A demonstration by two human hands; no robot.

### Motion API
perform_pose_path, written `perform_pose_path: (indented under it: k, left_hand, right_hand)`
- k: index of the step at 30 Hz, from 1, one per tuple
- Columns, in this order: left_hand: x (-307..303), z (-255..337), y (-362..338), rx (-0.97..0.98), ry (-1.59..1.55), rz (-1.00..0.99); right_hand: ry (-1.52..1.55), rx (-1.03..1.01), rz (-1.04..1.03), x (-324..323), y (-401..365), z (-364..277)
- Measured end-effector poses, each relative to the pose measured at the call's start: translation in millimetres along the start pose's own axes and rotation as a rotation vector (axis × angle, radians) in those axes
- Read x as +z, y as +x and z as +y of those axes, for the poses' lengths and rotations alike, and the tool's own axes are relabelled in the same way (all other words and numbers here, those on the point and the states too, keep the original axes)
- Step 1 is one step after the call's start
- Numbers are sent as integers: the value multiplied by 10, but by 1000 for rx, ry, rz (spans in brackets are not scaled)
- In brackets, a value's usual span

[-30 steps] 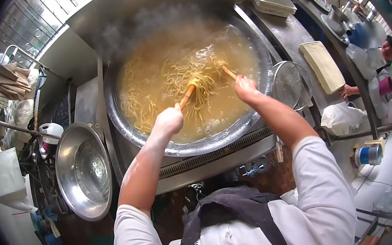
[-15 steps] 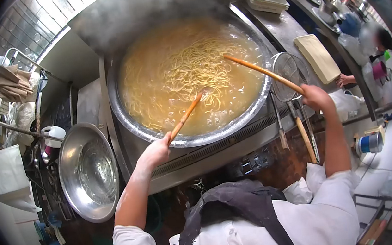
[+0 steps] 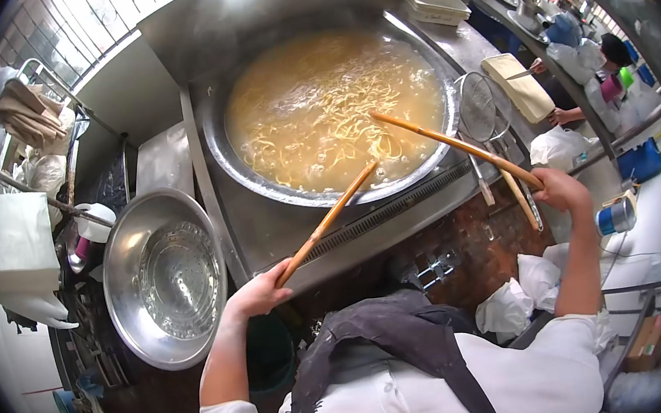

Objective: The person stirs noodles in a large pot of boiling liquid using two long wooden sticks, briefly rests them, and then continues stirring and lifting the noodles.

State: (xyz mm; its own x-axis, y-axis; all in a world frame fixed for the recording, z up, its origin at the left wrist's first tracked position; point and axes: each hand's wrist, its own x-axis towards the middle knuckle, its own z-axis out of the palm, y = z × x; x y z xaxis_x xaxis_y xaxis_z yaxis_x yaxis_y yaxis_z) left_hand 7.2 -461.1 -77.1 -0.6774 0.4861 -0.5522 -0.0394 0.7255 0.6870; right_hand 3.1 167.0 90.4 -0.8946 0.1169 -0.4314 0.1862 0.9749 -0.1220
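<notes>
Noodles (image 3: 353, 114) float in cloudy, bubbling broth inside a wide metal pot (image 3: 214, 150). My left hand (image 3: 259, 294) is closed around the lower end of a wooden stick (image 3: 324, 225), whose tip reaches over the near rim to the noodles. A second wooden stick (image 3: 462, 145) is gripped in my right hand (image 3: 562, 190); it slants across the pot's right rim, with its tip over the noodles. Below this stick, near my right hand, a wire strainer (image 3: 484, 107) with a wooden handle rests beside the pot.
A large steel basin (image 3: 171, 278) stands left of the stove. On the right counter a pale slab (image 3: 518, 87) lies by another person's hand (image 3: 561, 116), which reaches in from the right. White bags (image 3: 509, 307) sit near my right side. A shelf (image 3: 487, 5) runs along the right.
Both hands have drawn back from the pot toward my body, pulling the sticks along. The noodles are more spread out and lower in the broth. Steam has thinned, and the view has shifted slightly.
</notes>
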Motion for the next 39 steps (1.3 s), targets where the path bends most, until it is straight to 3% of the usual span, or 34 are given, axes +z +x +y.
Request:
perform_pose_path:
  k: [1,3,4,6,10,13,17,18,23,25,28,31,35,39]
  left_hand:
    - [11,-276,-188,149,34,87]
    - [-36,-561,-689,42,-193,89]
    - [-107,-416,-1026,-32,-193,114]
    - [-221,-230,-1654,-132,-181,159]
    - [-162,-286,-2347,-153,-170,393]
    - [-241,-58,-2193,-208,-63,508]
    - [-327,27,-1567,-276,128,514]
    - [-336,50,-1370,-314,165,489]
    - [-165,17,-228,-175,104,353]
    - [-54,30,152,-83,44,322]
    - [40,32,417,34,-83,306]
    - [153,-65,364,120,-249,274]
    - [55,-270,-342,-59,-514,154]
    - [-156,-19,-1428,-431,-587,155]
  right_hand:
    - [-5,-52,8,111,120,-49]
    - [-32,-133,7,394,447,-148]
    - [-54,-163,-2,586,643,-247]
    - [229,45,-121,1012,1011,-597]
    - [169,-291,-54,1704,1622,-1287]
    - [141,-397,-39,1724,1669,-1701]
    - [105,-453,5,1419,1512,-1321]
    - [107,-365,-62,1166,1304,-1215]
    - [69,-303,-53,318,122,-462]
    - [17,-80,-94,57,-334,-470]
    - [-4,50,-11,18,-626,-364]
    - [-2,136,-19,-39,-702,-519]
    - [46,-10,-61,116,-350,-477]
    - [85,-224,-82,768,588,-456]
